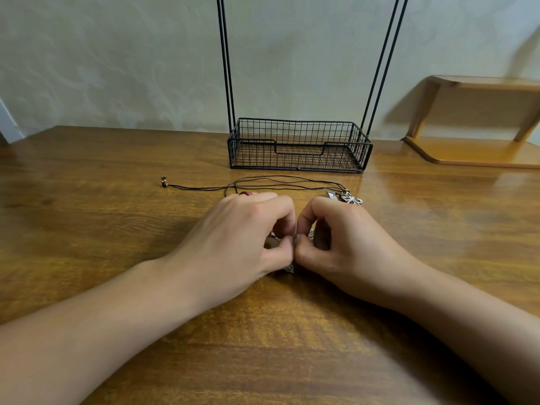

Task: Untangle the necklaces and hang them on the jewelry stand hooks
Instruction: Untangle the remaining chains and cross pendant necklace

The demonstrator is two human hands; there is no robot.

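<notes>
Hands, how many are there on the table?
2. The left hand and right hand meet knuckle to knuckle mid-table, each pinching a chain between them.

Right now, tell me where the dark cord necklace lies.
In the head view the dark cord necklace lies on the table, between the wire basket and both hands.
</notes>
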